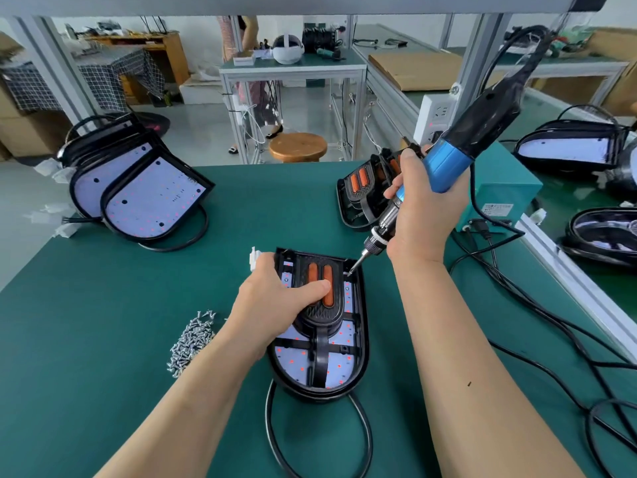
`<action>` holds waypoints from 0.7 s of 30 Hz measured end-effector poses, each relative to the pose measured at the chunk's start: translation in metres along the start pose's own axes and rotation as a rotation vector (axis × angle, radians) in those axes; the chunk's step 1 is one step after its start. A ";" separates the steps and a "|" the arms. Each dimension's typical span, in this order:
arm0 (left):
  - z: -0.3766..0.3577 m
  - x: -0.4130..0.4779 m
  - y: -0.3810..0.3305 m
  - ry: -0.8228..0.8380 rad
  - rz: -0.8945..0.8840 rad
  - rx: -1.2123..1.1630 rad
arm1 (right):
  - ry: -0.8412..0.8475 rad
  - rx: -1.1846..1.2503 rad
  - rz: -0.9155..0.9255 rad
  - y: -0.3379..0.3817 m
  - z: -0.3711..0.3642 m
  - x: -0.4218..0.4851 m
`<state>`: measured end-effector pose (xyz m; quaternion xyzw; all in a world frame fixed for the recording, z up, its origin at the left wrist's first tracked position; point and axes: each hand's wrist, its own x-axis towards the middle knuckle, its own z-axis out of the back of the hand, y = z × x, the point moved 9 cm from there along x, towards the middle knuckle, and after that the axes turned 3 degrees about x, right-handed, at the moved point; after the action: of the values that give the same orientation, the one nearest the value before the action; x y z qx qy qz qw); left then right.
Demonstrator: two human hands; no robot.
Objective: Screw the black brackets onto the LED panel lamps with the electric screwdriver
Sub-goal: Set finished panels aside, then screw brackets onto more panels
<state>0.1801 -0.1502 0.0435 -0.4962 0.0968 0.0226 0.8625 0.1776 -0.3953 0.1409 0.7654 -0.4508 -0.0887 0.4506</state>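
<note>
L hand [272, 305] clamps bracket [322, 317] on lamp [362, 326]; R hand [424, 219] grips screwdriver [448, 163].

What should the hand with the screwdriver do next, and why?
Probably press the screwdriver down and run it: its tip already sits at the bracket's top right corner, and the left hand grips the lamp, thumb pressing the bracket.

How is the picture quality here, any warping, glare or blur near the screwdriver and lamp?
Head view: wide-angle warping bends the frame posts and the table edge; light is soft and even, no strong glare; the black top of the screwdriver looks smeared, while its tip and the lamp are sharp.
</note>
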 end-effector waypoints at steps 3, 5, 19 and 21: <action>0.000 0.001 0.004 -0.002 -0.003 -0.038 | 0.021 -0.028 -0.004 -0.002 -0.002 -0.003; -0.001 0.002 0.006 0.009 0.004 -0.077 | 0.030 -0.037 0.004 -0.001 -0.003 -0.003; -0.006 0.005 0.013 0.025 0.028 -0.155 | 0.162 -0.093 0.039 0.002 -0.023 -0.007; -0.006 0.006 0.013 0.028 0.024 -0.163 | 0.200 -0.102 0.043 0.003 -0.027 -0.009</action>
<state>0.1831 -0.1494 0.0282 -0.5638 0.1126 0.0340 0.8175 0.1852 -0.3720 0.1562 0.7367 -0.4147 -0.0249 0.5335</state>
